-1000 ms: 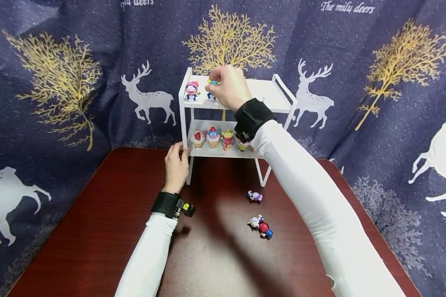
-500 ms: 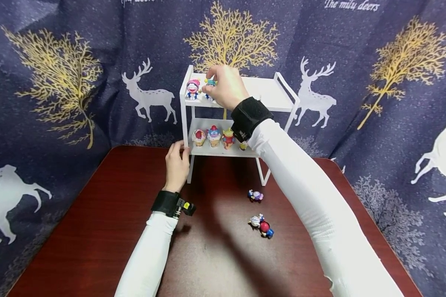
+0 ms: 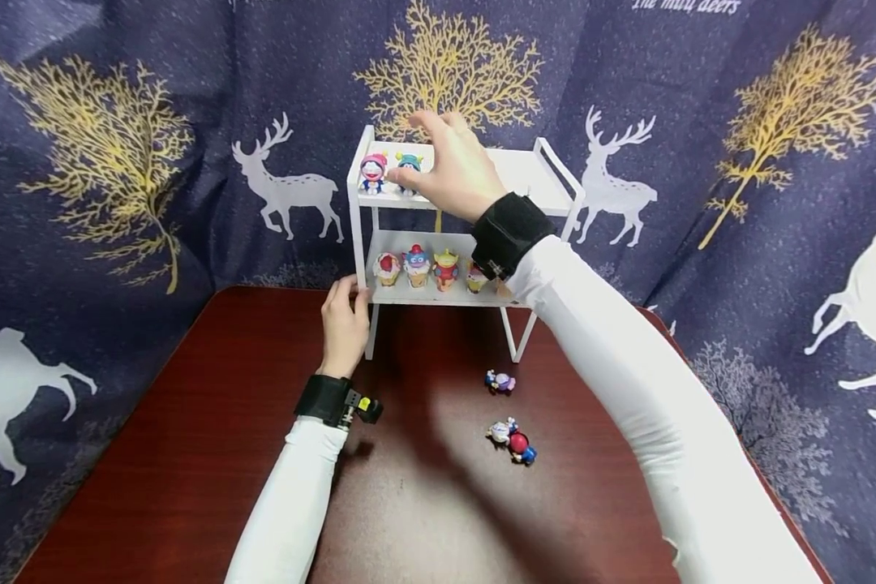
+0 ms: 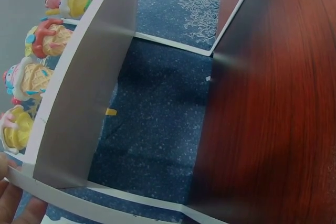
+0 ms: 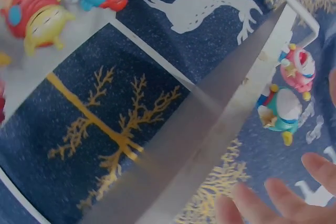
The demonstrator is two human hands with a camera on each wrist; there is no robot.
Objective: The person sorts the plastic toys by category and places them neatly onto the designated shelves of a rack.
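Note:
Two small figurines stand upright side by side on the top tier of a white two-tier shelf [image 3: 482, 298]. One wears a pink hat [image 3: 372, 173]; the other, to its right, has a teal hat [image 5: 283, 109]. Beside the teal-hatted figurine, my right hand [image 3: 458, 166] has thumb and fingers spread apart and holds nothing. A gap separates the fingertips from that figurine in the right wrist view. My left hand [image 3: 345, 324] grips the shelf's left front post at the lower tier, its fingers partly behind the post in the left wrist view.
Several ice-cream-cone figurines [image 3: 445, 270] line the lower tier. On the dark red table [image 3: 190, 422] lie a purple-and-blue figurine [image 3: 502, 381], a white one [image 3: 500, 432] and a red-and-blue one [image 3: 520, 446]. A navy curtain [image 3: 299, 65] hangs behind.
My right hand has let go of the teal-hatted figurine, its fingers spreading and drawing slightly away. That figurine now stands beside the pink-hatted one. My left hand has stayed on the post.

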